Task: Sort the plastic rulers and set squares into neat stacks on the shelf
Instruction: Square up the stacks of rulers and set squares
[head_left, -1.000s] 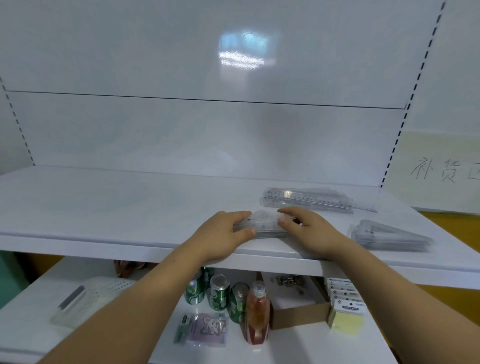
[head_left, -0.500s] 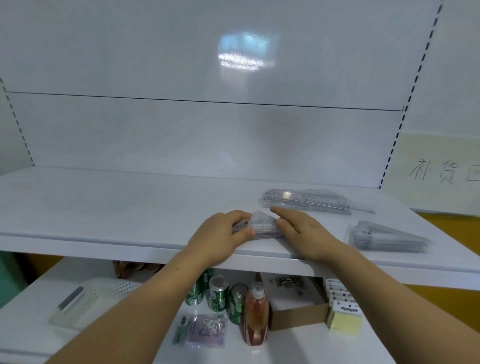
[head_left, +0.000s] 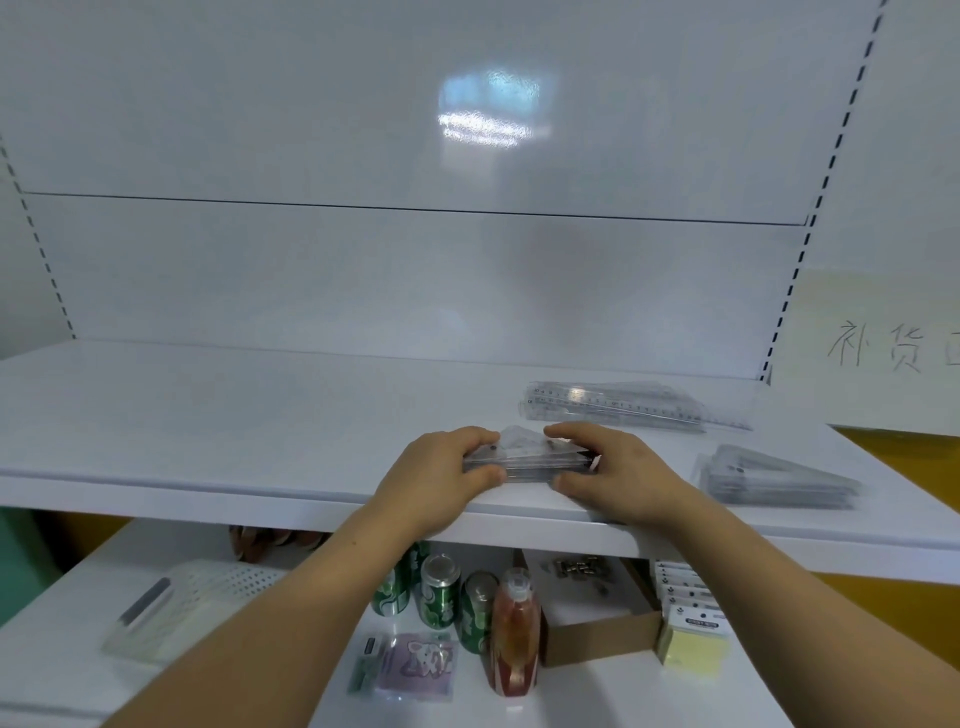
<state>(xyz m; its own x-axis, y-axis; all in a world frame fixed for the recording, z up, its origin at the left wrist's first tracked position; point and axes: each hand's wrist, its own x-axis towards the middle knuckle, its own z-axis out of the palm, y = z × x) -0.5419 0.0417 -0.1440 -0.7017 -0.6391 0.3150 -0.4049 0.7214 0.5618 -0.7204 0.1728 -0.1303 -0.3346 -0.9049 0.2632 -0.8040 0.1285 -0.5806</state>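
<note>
Your left hand (head_left: 435, 480) and right hand (head_left: 618, 475) curl their fingers round a stack of clear set squares (head_left: 527, 456) at the frame's center, on the shelf (head_left: 218, 415).

Noted on white shelf (head_left: 208, 415), near front edge: stack of clear set squares (head_left: 530, 457), gripped at either end by left hand (head_left: 436, 480) and right hand (head_left: 626, 478), fingers (head_left: 467, 435) curled over top. Logged behind, to right: stack of rulers (head_left: 613, 408). Logged further right, apart: second set-square stack (head_left: 774, 478). Recorded on lower shelf (head_left: 597, 691): green cans (head_left: 440, 592), red bottle (head_left: 515, 634), cardboard box (head_left: 602, 639).
</note>
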